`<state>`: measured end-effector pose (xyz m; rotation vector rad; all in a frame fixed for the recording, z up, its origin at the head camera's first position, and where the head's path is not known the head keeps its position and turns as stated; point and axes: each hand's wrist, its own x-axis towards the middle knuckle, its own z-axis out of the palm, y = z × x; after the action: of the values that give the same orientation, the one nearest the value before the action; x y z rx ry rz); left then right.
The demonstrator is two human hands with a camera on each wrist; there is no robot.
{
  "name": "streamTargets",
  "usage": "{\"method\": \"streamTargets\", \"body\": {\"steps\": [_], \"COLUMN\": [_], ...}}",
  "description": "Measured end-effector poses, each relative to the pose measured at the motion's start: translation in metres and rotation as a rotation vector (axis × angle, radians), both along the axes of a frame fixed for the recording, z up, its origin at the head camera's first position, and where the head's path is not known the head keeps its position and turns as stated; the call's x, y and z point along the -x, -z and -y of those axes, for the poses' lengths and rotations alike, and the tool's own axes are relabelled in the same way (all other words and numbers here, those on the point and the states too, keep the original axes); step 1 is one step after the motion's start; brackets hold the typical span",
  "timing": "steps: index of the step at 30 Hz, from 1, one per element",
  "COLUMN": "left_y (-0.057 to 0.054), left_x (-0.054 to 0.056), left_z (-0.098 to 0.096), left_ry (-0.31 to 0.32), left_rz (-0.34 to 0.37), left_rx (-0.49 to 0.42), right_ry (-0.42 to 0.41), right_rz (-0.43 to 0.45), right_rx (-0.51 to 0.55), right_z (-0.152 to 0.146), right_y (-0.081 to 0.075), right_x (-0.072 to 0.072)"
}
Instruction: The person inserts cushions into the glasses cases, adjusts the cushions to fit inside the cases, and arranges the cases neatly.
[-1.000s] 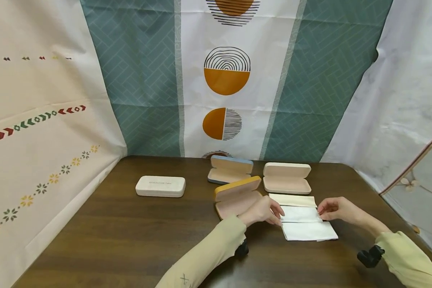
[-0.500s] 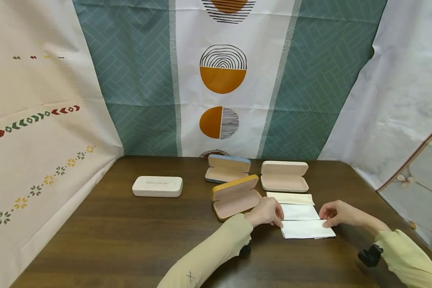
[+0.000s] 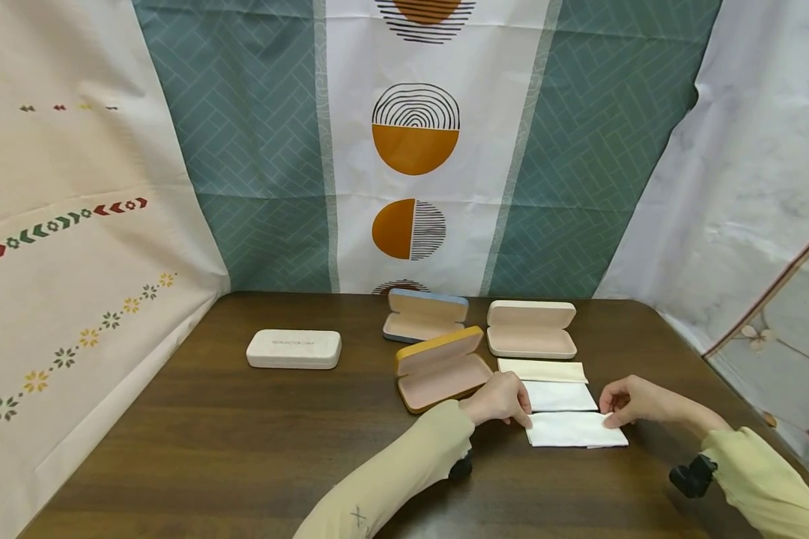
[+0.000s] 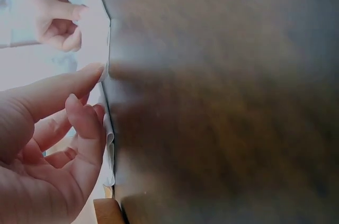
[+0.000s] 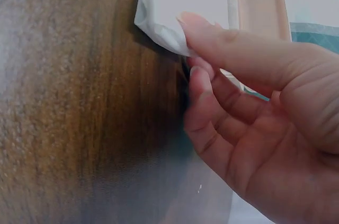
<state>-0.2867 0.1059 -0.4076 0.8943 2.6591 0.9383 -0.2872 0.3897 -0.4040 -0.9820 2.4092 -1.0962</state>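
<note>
The nearest folded white cloth [image 3: 574, 430] lies flat on the dark wooden table [image 3: 297, 449], in front of a second folded white cloth [image 3: 558, 397] and a cream one [image 3: 542, 371]. My left hand [image 3: 497, 398] pinches the left end of the nearest cloth, its thumb on top in the left wrist view. At the opposite end, my right hand [image 3: 639, 403] pinches the upper right corner between thumb and fingers. In the right wrist view that corner of white cloth [image 5: 185, 1] bends up slightly at the fingertips.
Behind my left hand stands an open yellow glasses case [image 3: 443, 374]. Farther back are an open blue glasses case [image 3: 423, 326] and an open white one [image 3: 532, 343]. A closed white glasses case [image 3: 294, 349] lies at the left. Patterned curtains [image 3: 263, 150] hang behind the table.
My right hand has come down from beside the middle white cloth to the corner of the nearest one. My left hand has moved slightly nearer to me, onto its left end.
</note>
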Motion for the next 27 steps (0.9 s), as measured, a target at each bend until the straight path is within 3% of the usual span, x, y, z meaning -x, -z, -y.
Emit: {"method": "streamTargets", "body": {"steps": [5, 8, 13, 18, 24, 27], "left_y": [-0.001, -0.002, -0.003, 0.0, 0.002, 0.0], "left_x": [0.002, 0.003, 0.006, 0.008, 0.007, 0.006], "left_z": [0.003, 0.006, 0.011, 0.015, 0.018, 0.021], "left_ry": [0.016, 0.018, 0.007, -0.02, -0.039, -0.017], "left_rz": [0.118, 0.244, 0.399, 0.442, 0.439, 0.432], "left_rx": [-0.104, -0.233, -0.468, -0.615, -0.719, -0.766], "right_ry": [0.001, 0.018, 0.081, 0.158, 0.242, 0.294], "right_rz": [0.046, 0.075, 0.23, 0.337, 0.277, 0.232], "right_rx": [0.054, 0.087, 0.196, 0.335, 0.384, 0.38], "right_z": [0.0, -0.003, -0.008, -0.007, -0.001, 0.004], "right_y": [-0.001, -0.001, -0.002, -0.003, -0.004, -0.005], "right_x": [0.001, 0.003, 0.006, 0.007, 0.006, 0.005]}}
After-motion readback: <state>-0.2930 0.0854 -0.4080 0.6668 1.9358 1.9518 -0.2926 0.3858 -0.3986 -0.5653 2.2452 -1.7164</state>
